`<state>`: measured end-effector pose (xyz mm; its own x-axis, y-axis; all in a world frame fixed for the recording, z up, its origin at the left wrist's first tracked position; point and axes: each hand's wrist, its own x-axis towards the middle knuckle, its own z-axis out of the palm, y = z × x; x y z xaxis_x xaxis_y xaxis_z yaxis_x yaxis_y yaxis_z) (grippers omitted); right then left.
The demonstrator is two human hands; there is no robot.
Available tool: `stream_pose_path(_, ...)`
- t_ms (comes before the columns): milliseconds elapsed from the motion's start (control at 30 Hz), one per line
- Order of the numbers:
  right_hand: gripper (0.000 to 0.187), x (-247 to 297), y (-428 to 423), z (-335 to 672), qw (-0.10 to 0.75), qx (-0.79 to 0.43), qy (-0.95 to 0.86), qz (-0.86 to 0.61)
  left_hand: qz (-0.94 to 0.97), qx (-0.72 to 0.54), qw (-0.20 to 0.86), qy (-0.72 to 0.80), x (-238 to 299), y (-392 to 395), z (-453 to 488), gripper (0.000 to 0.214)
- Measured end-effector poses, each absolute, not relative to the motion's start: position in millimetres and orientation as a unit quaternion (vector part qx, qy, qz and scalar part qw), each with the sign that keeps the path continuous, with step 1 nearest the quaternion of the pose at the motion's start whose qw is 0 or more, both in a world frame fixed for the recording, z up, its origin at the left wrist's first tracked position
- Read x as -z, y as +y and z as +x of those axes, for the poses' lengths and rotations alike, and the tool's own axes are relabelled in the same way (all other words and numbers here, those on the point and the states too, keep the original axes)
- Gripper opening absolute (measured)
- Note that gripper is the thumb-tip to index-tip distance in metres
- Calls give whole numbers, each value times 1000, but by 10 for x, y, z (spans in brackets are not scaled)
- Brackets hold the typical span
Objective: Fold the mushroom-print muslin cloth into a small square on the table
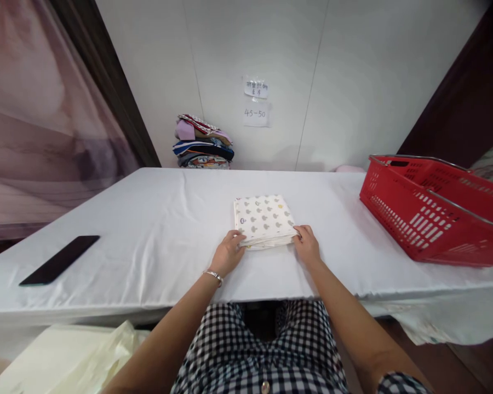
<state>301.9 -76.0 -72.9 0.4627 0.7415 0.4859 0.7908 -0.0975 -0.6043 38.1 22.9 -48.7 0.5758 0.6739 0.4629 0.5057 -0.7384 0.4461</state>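
A folded white cloth with small grey and yellow prints (264,219) lies in the middle of the white-covered table (148,219). My left hand (229,253) pinches its near left corner, fingers curled on the edge. My right hand (307,245) grips the near right corner in the same way. Both hands rest on the table at the cloth's near edge. A thin bracelet sits on my left wrist.
A red plastic basket (431,213) with metal handles stands at the right end of the table. A dark phone (60,259) lies at the left. A stack of folded clothes (203,142) sits against the back wall under paper labels. A pale bag (66,361) is lower left.
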Motion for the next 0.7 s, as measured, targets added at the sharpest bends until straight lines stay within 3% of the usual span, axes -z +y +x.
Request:
stream_pose_path(267,34,752,-749,3019,419,56,-521,-741,897,-268,26,350,442,303,356,27)
stream_pose_path(700,34,751,-751,3019,415,38,-521,-745,884,-263,15,386,534,275,321,27)
